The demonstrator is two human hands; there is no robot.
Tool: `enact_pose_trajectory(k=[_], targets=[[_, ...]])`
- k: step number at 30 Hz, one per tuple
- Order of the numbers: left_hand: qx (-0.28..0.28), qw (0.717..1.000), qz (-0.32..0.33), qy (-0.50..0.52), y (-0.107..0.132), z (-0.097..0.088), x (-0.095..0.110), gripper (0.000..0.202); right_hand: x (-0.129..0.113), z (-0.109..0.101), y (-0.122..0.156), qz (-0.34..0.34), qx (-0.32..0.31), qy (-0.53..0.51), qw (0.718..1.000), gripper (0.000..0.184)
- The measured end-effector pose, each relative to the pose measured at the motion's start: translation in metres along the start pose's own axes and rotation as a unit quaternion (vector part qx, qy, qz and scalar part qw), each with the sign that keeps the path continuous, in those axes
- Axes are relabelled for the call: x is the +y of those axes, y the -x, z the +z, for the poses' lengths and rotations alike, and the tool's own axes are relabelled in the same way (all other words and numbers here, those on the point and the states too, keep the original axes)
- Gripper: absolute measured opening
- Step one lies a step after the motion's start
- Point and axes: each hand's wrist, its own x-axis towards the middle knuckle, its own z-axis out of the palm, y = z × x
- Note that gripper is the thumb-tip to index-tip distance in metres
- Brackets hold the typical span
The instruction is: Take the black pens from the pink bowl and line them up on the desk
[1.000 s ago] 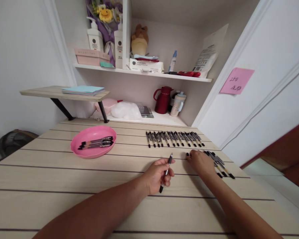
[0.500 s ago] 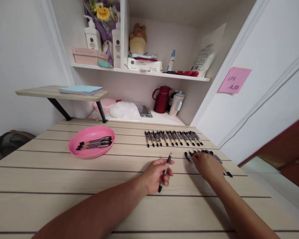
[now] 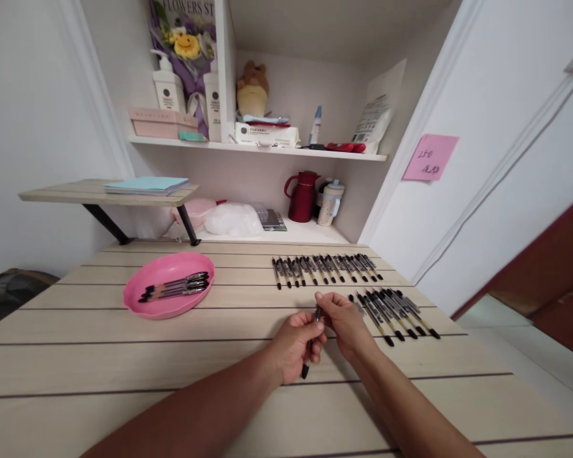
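Note:
My left hand (image 3: 298, 346) is closed around a pen (image 3: 306, 369), which it holds upright and slightly tilted above the table, its black end pointing down. My right hand (image 3: 346, 321) meets it at the pen's upper end, thumb and fingers pinched on a small dark piece that looks like a pen cap (image 3: 318, 312); the fingers hide most of it. Just right of this hand lies a group of pens (image 3: 394, 312) with black ends toward me. Behind, a long row of pens (image 3: 325, 270) with small dark pieces among them lies on the table.
A pink bowl (image 3: 136, 306) holding several capped pens stands on the left of the slatted wooden table (image 3: 210, 362). Behind it is a small raised shelf (image 3: 62, 192) with blue paper. A red jug (image 3: 303, 197) and a light cup (image 3: 331, 203) stand at the back.
My right hand has left the pen group on the right and moved left to the top of the pen in my left hand. The view has shifted slightly.

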Motion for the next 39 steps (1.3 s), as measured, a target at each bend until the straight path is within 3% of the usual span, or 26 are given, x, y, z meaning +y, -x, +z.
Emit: enact_pose_trajectory(k=[4, 10, 25, 34, 39], targets=[[0.024, 1.000, -0.001, 0.006, -0.0009, 0.0005, -0.0005, 0.030, 0.0018, 0.0035, 0.0003, 0.027, -0.037, -0.037, 0.998, 0.036], [0.003, 1.000, 0.003, 0.011, -0.0021, 0.0006, -0.0022, 0.029, 0.0020, 0.0039, 0.0045, 0.057, -0.106, -0.085, 0.989, 0.033], [0.013, 1.000, 0.012, 0.005, 0.0008, 0.0019, -0.0013, 0.028, 0.0023, -0.0010, 0.0051, 0.057, -0.129, -0.104, 0.984, 0.029], [-0.018, 1.000, 0.001, 0.022, -0.0003, -0.0026, 0.0009, 0.029, -0.0005, 0.0006, 0.0070, 0.060, -0.126, -0.115, 0.983, 0.031], [-0.072, 0.996, -0.051, 0.026, -0.0006, -0.0063, 0.0020, 0.027, 0.0017, -0.0040, 0.0003, 0.020, -0.099, -0.168, 0.981, 0.026]])
